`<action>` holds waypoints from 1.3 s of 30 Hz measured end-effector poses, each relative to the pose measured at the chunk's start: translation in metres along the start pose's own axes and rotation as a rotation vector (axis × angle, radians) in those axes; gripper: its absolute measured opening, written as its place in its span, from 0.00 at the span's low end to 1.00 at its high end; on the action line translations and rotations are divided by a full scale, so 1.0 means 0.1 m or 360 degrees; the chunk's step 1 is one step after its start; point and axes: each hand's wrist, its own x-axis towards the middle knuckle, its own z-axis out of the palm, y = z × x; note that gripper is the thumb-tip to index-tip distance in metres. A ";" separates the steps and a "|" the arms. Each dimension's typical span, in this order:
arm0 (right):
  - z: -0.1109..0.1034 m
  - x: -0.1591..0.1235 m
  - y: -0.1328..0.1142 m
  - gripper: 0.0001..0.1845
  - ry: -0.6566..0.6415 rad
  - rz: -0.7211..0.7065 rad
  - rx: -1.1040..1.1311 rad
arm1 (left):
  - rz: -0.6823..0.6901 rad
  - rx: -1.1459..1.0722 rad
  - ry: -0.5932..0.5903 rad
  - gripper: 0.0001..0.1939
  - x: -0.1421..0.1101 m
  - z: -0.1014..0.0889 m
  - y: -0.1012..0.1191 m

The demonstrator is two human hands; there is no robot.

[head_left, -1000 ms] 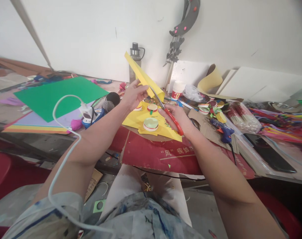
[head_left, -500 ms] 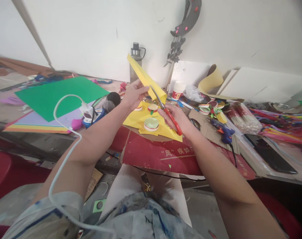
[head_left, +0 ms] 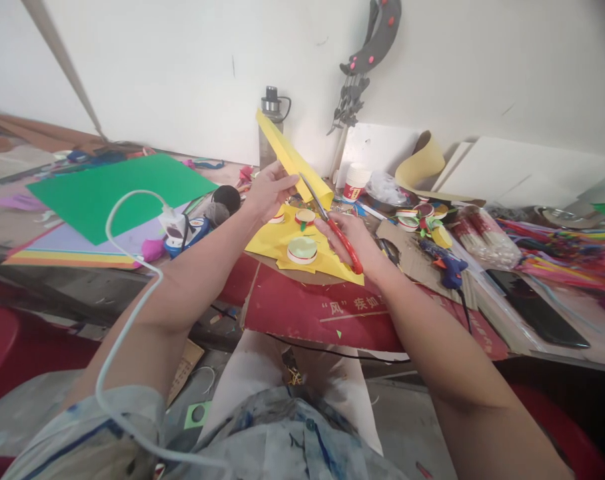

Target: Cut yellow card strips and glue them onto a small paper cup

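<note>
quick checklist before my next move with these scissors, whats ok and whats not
1. Left hand holding the yellow paper: ok.
2. Right hand gripping the red-handled scissors: ok.
3. Left fingertips well away from the upper blade: not ok, a fingertip appears right beside its tip.
4. Yellow paper sitting between both blades: cannot tell.
5. Blue glue gun apart from both hands: ok.
6. Glue gun switched off: cannot tell.
</note>
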 end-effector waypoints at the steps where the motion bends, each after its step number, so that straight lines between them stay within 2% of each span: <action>1: 0.00 0.00 0.01 0.30 0.0003 -0.0002 -0.0011 | -0.0001 -0.0004 -0.0002 0.22 0.00 0.00 0.00; 8: 0.01 0.01 0.03 0.29 0.0024 -0.0014 -0.0045 | 0.0009 -0.0014 -0.0019 0.18 0.02 -0.03 -0.01; 15: -0.01 -0.01 -0.04 0.29 -0.0002 -0.0056 -0.0039 | 0.0065 -0.0015 0.0089 0.15 0.04 -0.07 0.01; 20: 0.00 -0.01 -0.02 0.30 -0.0041 -0.0036 0.0030 | 0.0053 0.0011 0.0064 0.18 0.03 -0.03 -0.01; 28: 0.07 0.02 0.09 0.29 0.0007 0.0023 0.0027 | 0.0069 0.0002 0.0049 0.14 0.00 0.00 -0.06; 39: 0.08 0.02 0.06 0.28 0.0027 0.0041 -0.0048 | 0.0052 -0.0031 0.0028 0.12 0.00 0.01 -0.06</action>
